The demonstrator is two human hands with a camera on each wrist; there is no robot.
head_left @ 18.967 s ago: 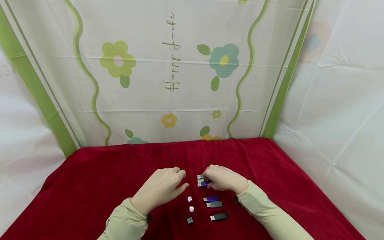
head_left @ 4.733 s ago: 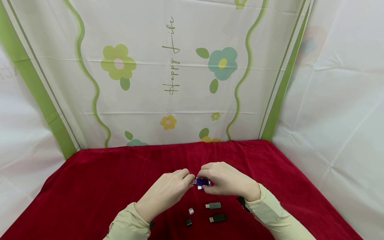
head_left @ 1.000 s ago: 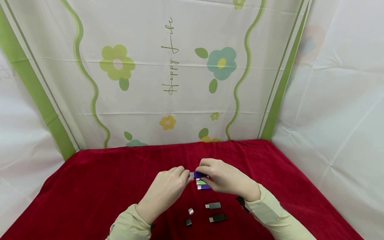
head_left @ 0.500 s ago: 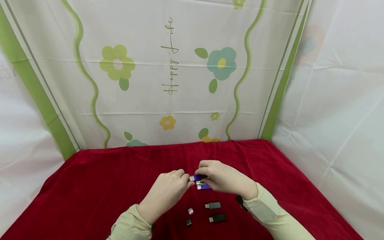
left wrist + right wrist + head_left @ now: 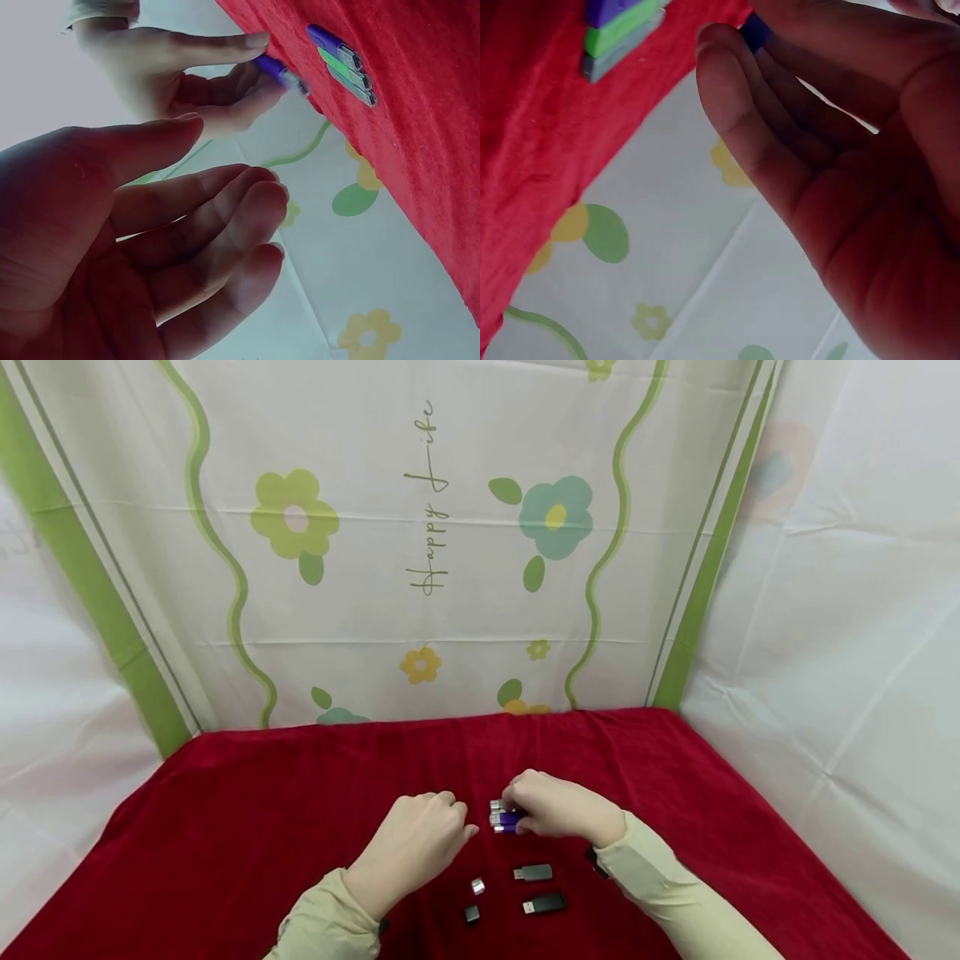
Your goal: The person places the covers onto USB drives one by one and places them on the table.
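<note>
My right hand (image 5: pixel 562 810) pinches a purple USB stick (image 5: pixel 510 817) with a clear cap on its plug end. In the left wrist view this held purple stick (image 5: pixel 279 73) is off the red cloth, apart from a row of USB sticks. The row lies side by side: a purple stick (image 5: pixel 327 37), a green stick (image 5: pixel 337 63) and a grey stick (image 5: pixel 352 86), clear caps on their ends. In the head view the right hand partly hides them. My left hand (image 5: pixel 412 843) hovers to the left, fingers loosely bent, holding nothing.
Nearer me lie an uncapped grey USB stick (image 5: pixel 534 872) and an uncapped black USB stick (image 5: pixel 545 904). To their left are a loose clear cap (image 5: pixel 477 886) and a black cap (image 5: pixel 472 914). Red cloth (image 5: pixel 300 777) covers the table; a printed curtain (image 5: pixel 360 568) stands behind.
Over the last second my left hand has released the stick's capped end. My right hand has carried the stick rightward. Since the oldest frame, one clear cap and the uncapped purple stick have left the near group.
</note>
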